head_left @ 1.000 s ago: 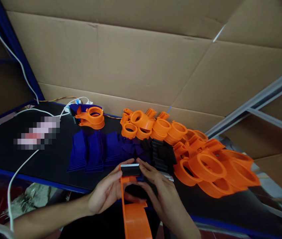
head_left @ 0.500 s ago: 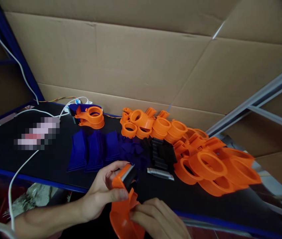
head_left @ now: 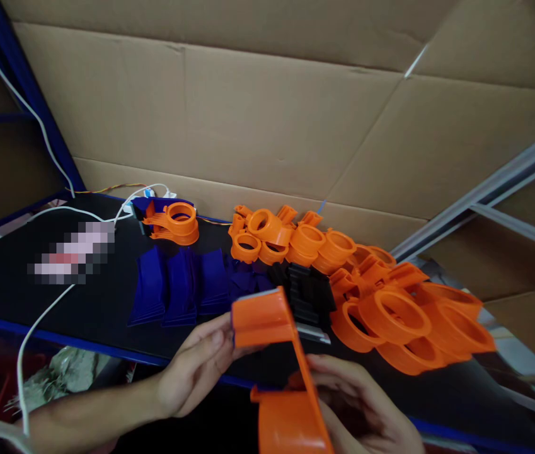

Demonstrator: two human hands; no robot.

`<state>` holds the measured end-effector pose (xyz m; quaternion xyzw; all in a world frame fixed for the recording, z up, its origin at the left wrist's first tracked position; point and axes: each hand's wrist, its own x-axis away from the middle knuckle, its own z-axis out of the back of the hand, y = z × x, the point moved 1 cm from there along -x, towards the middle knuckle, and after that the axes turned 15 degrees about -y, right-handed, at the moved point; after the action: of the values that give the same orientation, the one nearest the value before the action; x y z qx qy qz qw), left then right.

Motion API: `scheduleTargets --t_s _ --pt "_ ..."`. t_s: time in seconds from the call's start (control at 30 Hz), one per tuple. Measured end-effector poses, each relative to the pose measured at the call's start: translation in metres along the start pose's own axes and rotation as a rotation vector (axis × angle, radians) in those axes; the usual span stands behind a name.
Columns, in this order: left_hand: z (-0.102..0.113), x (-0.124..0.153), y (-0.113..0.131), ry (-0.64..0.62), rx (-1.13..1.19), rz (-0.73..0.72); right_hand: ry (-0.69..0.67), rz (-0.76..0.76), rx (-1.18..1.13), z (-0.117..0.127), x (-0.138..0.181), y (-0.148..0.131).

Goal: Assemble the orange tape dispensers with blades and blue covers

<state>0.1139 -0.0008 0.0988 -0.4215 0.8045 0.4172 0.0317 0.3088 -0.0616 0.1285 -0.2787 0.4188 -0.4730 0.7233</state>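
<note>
Left hand (head_left: 195, 371) grips an orange tape dispenser (head_left: 266, 320) by its upper end, right hand (head_left: 364, 398) by its side; blue pieces (head_left: 180, 287) lie nearby.

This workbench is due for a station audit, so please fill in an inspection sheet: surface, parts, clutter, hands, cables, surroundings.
Surface: black tabletop with a blue front edge.
Parts: orange piece in hand; orange ring-shaped parts at the back and right; stacked blue parts mid-left; black parts near the middle; pale strip partly behind the orange piece; orange-and-blue stack at back left.
Clutter: pixelated item at left, unidentifiable; greyish bundle below the front edge.
Left hand: holds the orange piece's upper end.
Right hand: against its long side; grip partly hidden.
Cables: white cable over the left front edge; thin reddish-yellow wire along the back.
Surroundings: cardboard panels behind; blue post left; grey metal frame right.
</note>
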Motion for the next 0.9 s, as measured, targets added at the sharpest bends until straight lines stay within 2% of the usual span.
scheduleTargets --t_s 0.07,0.13,0.2,0.3,0.37,0.47,0.53,0.6,0.73,0.9 --pt "0.004 0.000 -0.002 -0.019 0.062 0.039 -0.150 -0.108 -0.243 -0.009 -0.004 0.009" --pt "0.008 0.004 -0.005 -0.026 0.119 0.066 -0.323 -0.186 -0.382 -0.018 -0.008 0.014" --pt "0.012 0.009 -0.006 0.027 0.146 0.040 -0.484 -0.203 -0.336 -0.017 -0.014 0.012" --pt "0.016 0.014 -0.008 0.112 0.183 -0.009 -0.608 -0.017 -0.043 0.009 -0.030 0.001" --pt "0.018 0.014 -0.009 0.123 0.189 0.002 -0.592 0.054 0.107 0.031 -0.050 -0.004" --pt "0.018 0.011 -0.010 0.111 0.140 0.045 -0.427 -0.044 0.259 0.042 -0.090 0.002" --pt "0.017 0.008 -0.011 0.110 0.105 0.063 -0.446 -0.065 0.447 0.027 -0.118 0.010" --pt "0.016 0.008 -0.013 0.125 0.075 0.064 -0.531 -0.097 0.621 0.003 -0.142 0.018" --pt "0.015 0.009 -0.015 0.167 0.039 0.064 -0.587 -0.117 0.718 -0.039 -0.170 0.026" --pt "0.015 0.008 -0.014 0.171 0.025 0.083 -0.594 -0.163 0.790 -0.056 -0.182 0.033"
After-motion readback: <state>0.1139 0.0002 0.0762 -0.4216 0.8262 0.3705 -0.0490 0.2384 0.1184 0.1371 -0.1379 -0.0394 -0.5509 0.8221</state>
